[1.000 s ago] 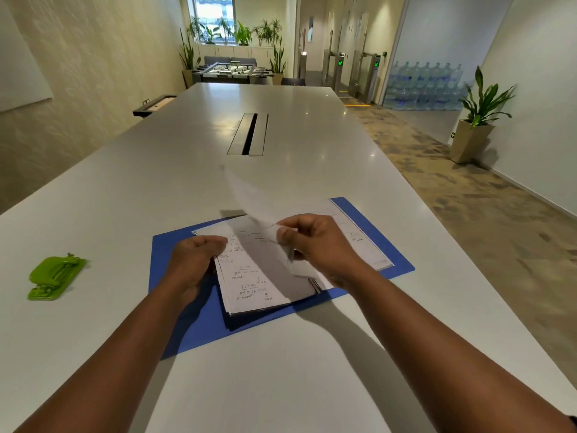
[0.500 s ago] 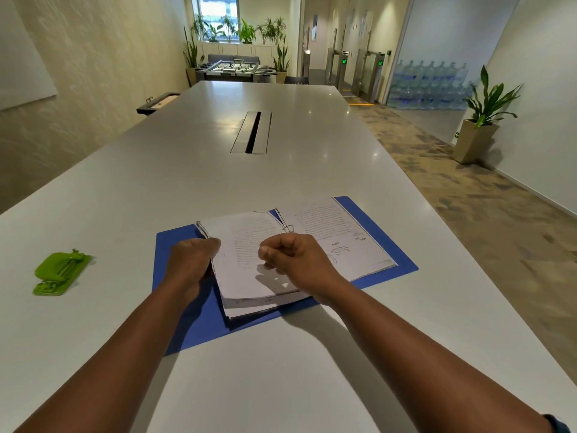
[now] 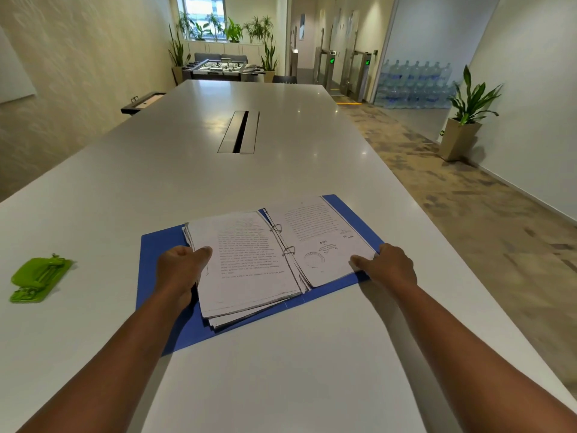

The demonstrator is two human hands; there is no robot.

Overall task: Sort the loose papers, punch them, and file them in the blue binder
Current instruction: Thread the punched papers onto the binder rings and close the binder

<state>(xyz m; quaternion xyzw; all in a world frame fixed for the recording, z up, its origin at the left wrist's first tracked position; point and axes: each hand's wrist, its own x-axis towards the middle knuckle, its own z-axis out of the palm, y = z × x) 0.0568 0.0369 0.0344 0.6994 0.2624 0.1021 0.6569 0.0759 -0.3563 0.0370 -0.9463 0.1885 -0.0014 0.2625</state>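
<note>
1. The blue binder (image 3: 162,260) lies open on the desk (image 3: 281,370), with one stack of papers (image 3: 246,260) on each side of its two rings (image 3: 282,239).
2. The sheets likely handle light and floppy; the outer edges look best for holding.
3. The left hand (image 3: 179,273) grips the left stack's edge, fingers curled under, thumb on top.
4. The right hand (image 3: 390,267) rests at the right stack's edge, thumb on paper; its other fingers are hidden.
5. One green hole punch (image 3: 39,278) sits well apart.

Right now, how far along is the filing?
Done: papers sit on the rings of the open blue binder; the green hole punch lies aside. In hand: left hand and right hand hold the stacks' outer edges. Left: closing the binder.
</note>
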